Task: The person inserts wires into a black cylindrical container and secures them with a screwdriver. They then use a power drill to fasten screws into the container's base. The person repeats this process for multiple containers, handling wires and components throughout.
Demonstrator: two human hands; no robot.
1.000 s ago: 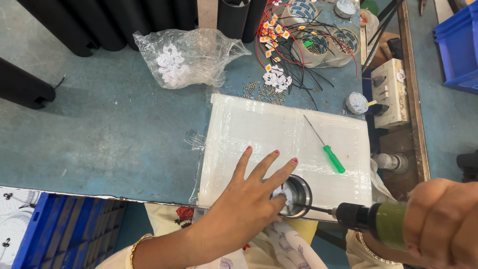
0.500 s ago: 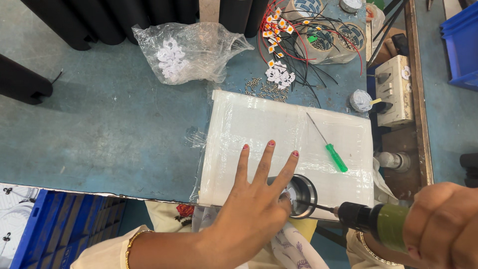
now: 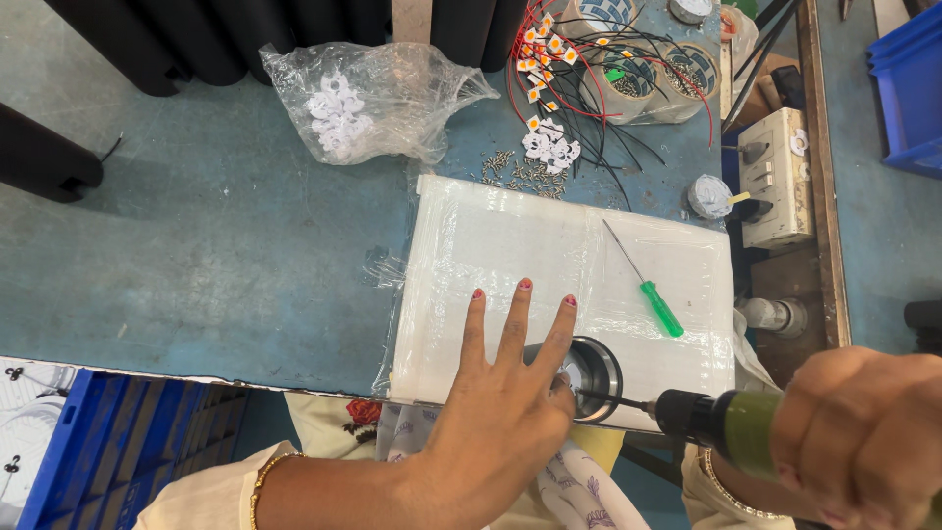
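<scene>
The left hand (image 3: 500, 432) lay flat, fingers spread, on a round metal cup (image 3: 587, 365); the right hand (image 3: 863, 437) gripped a green-bodied powered screwdriver (image 3: 721, 424).

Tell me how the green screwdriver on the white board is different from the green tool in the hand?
The green screwdriver is thin and lies loose on the plastic-wrapped white board, with no hand touching it; the powered driver is thick and gripped in the right hand. The screwdriver's tip points at nothing, while the driver's bit reaches into the round metal part under the left hand. Both have green on them and a metal shaft.
</scene>
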